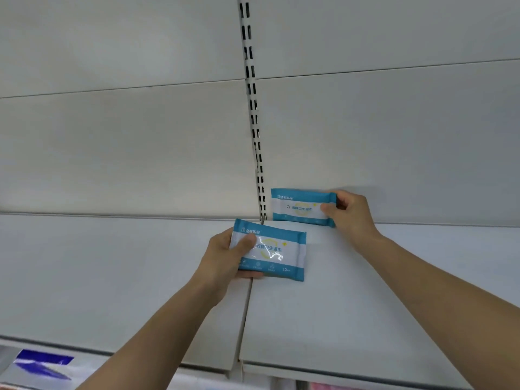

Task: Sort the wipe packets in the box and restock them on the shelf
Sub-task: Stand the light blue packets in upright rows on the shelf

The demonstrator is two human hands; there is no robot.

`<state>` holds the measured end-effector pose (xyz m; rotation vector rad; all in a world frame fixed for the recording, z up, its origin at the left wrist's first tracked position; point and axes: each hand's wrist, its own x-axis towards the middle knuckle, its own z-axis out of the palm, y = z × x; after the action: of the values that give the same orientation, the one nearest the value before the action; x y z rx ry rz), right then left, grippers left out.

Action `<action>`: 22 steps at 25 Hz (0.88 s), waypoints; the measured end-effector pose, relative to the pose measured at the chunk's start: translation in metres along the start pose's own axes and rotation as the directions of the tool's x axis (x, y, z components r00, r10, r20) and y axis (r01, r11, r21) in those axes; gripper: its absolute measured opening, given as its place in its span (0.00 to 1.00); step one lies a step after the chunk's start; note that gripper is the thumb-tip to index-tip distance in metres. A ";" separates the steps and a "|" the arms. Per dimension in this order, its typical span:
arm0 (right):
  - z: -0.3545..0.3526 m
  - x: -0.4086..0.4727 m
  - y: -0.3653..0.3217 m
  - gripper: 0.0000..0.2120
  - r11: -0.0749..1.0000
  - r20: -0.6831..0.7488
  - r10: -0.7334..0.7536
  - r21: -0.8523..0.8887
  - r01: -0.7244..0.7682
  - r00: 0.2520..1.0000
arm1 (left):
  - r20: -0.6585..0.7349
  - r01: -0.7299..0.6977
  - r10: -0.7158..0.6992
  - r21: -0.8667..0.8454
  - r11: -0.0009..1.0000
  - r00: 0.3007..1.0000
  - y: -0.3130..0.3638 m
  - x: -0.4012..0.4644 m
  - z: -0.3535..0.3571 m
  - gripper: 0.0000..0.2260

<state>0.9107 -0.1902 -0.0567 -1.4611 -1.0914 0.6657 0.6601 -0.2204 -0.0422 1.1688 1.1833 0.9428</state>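
Two flat rectangular wipe packets in glossy blue-and-white film are shown at the centre of the frame, above a white metal shelf (pixel 351 305) whose deck fills the lower half of the view. The rear packet (pixel 301 207) is stood on its long edge against the grey back panel (pixel 394 136), just right of the slotted upright (pixel 254 122); its long axis is laid horizontally, parallel to the back panel, with the printed face turned toward the camera. It is pinched at its right short end by the right hand (pixel 351 213), the thumb on the front face and the fingers curled behind.

The front packet (pixel 277 250) is held lower and to the left, nearer the viewer, over the seam between the two shelf decks. Its left short end is gripped by the left hand (pixel 225 256), thumb laid across the front. Its long axis is likewise roughly horizontal, tilted slightly down to the right. The two packets are seen apart, not touching.

The coming move is judged to turn on this offset: the front packet lies down and left of the rear one, so a short carry up and to the right, axis kept parallel, would be required to seat it in front of or beside the rear packet. The left hand is the nearer hand for that placement. Whether the rear packet would stand unsupported cannot be told. The box is not in view.
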 end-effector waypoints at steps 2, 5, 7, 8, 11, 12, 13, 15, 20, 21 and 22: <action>0.003 0.003 0.001 0.06 1.000 -0.050 0.012 -0.014 -0.013 0.999 | 0.010 0.013 -0.013 -0.014 1.000 1.000 0.000 0.010 -0.001 0.08; 0.006 0.004 0.003 0.03 0.998 -0.108 0.026 -0.046 -0.031 0.994 | 0.037 0.020 -0.019 -0.037 0.999 0.999 0.001 0.020 0.003 0.08; 0.006 0.004 0.004 0.03 0.992 -0.123 0.028 -0.120 -0.043 0.992 | 0.058 0.018 -0.014 -0.059 0.998 0.998 0.003 0.024 0.005 0.07; 0.006 0.004 0.004 0.05 0.986 -0.125 0.031 -0.160 -0.051 0.992 | 0.066 0.017 -0.013 -0.070 0.997 0.998 0.003 0.026 0.006 0.08; 0.001 -0.003 0.002 0.09 0.959 -0.240 -0.012 -0.277 -0.057 0.971 | 0.072 0.018 -0.012 -0.085 0.996 0.997 0.004 0.033 0.012 0.07; -0.001 -0.008 -0.001 0.12 0.963 -0.280 -0.030 -0.265 -0.047 0.960 | 0.065 0.007 -0.002 -0.076 0.997 0.998 0.004 0.036 0.016 0.07; -0.002 -0.014 -0.004 0.14 0.976 -0.254 -0.024 -0.215 -0.033 0.967 | 0.058 -0.016 0.019 -0.056 0.998 0.998 0.004 0.040 0.022 0.08; 0.002 -0.028 -0.011 0.14 0.994 -0.013 0.063 -0.084 -0.064 0.998 | 0.056 -0.063 0.065 -0.037 0.997 0.996 0.005 0.044 0.036 0.08; -0.001 -0.034 -0.008 0.09 0.988 0.149 0.103 -0.131 -0.084 0.983 | 0.015 -0.307 0.310 0.185 0.933 0.951 -0.005 0.055 0.049 0.12; -0.003 -0.030 -0.008 0.09 0.984 0.118 0.064 -0.172 -0.043 0.991 | 0.007 -0.410 0.440 0.377 0.830 0.898 -0.008 0.059 0.044 0.16; -0.003 -0.026 -0.007 0.08 0.978 0.097 0.029 -0.207 -0.009 0.995 | 0.041 -0.488 0.570 0.569 0.662 0.821 -0.011 0.062 0.040 0.20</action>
<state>0.9009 -0.2152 -0.0538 -1.6313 -1.2551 0.6595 0.7095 -0.1688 -0.0643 2.0399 1.3000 1.1646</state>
